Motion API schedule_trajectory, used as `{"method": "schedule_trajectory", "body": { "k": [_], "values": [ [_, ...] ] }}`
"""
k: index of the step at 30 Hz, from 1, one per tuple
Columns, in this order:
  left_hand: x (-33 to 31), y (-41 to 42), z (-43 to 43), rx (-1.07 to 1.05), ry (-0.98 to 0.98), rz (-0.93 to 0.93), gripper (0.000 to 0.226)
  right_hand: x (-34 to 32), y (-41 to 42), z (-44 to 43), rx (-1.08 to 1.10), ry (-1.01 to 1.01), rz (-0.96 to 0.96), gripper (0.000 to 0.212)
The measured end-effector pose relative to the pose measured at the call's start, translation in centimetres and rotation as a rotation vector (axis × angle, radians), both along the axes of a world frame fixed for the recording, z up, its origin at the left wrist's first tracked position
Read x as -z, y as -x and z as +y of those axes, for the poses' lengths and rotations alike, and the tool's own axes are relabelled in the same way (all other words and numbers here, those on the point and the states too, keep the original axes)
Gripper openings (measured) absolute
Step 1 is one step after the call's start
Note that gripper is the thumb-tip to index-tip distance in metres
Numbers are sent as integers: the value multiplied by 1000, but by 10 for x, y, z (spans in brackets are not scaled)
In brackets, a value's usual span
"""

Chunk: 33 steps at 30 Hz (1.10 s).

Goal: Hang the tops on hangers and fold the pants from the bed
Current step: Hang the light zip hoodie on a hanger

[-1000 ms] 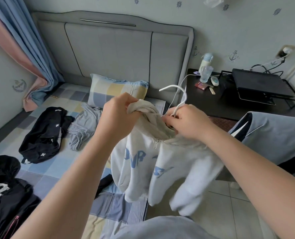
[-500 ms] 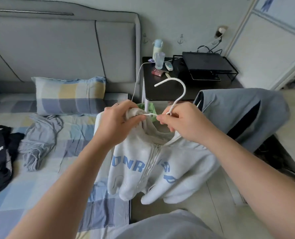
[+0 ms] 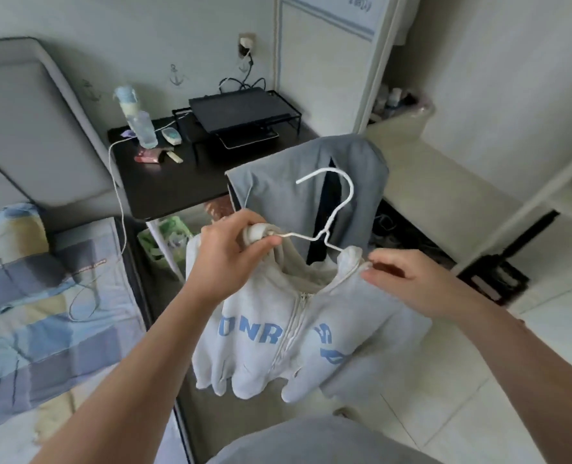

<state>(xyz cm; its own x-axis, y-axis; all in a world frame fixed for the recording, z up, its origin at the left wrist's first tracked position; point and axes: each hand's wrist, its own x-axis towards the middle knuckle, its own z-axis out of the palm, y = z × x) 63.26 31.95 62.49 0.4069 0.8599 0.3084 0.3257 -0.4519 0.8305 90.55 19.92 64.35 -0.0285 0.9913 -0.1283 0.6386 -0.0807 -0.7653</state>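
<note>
A light grey zip hoodie (image 3: pixel 298 333) with blue letters hangs on a white wire hanger (image 3: pixel 339 202), held up in front of me beside the bed. My left hand (image 3: pixel 231 252) grips the bunched left shoulder of the hoodie around the hanger's end. My right hand (image 3: pixel 408 283) pinches the hoodie's right collar edge at the hanger's other arm. The hanger's hook stands free above the collar. The sleeves dangle below.
A grey and dark garment (image 3: pixel 311 182) hangs behind the hoodie. The bed (image 3: pixel 43 316) with its checked cover lies at the left. A black bedside table (image 3: pixel 174 182) carries bottles, small items and a rack. A cupboard and a pale floor are at the right.
The view has swung right, away from the bed. My right hand has slid off the hanger's neck onto the right collar, and the hoodie sits spread on the hanger.
</note>
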Motion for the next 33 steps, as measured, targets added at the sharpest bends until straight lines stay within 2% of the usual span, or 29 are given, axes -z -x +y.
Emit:
{"method": "schedule_trajectory", "body": {
  "k": [3, 6, 10, 13, 18, 19, 20, 22, 24, 27, 33],
  "values": [
    [3, -71, 1, 80, -8, 57, 22, 2, -53, -23, 66, 38, 17, 37],
    [3, -139, 6, 172, -36, 116, 20, 4, -98, -44, 104, 87, 110, 24],
    [6, -219, 13, 260, -49, 181, 16, 5, -149, -60, 142, 79, 277, 34],
    [9, -268, 16, 295, -51, 217, 23, 4, -179, -68, 197, 57, 470, 17],
    [17, -325, 23, 259, 110, 244, 37, 9, -211, -57, 405, 15, 629, 11],
    [20, -332, 22, 253, 132, 264, 39, 13, -219, -53, 443, 3, 671, 19],
    [23, -337, 21, 263, 159, 290, 40, 13, -223, -47, 490, 2, 721, 25],
    [25, -345, 20, 345, 263, 322, 34, 12, -235, -35, 602, -16, 780, 20],
    [23, -354, 18, 483, 366, 354, 25, 8, -249, -20, 696, -62, 789, 17],
    [11, -369, 24, 662, 389, 384, 20, -4, -267, 7, 795, -181, 770, 14],
    [-27, -405, 62, 936, 381, 341, 37, -51, -298, 72, 922, -435, 686, 13]
  ]
}}
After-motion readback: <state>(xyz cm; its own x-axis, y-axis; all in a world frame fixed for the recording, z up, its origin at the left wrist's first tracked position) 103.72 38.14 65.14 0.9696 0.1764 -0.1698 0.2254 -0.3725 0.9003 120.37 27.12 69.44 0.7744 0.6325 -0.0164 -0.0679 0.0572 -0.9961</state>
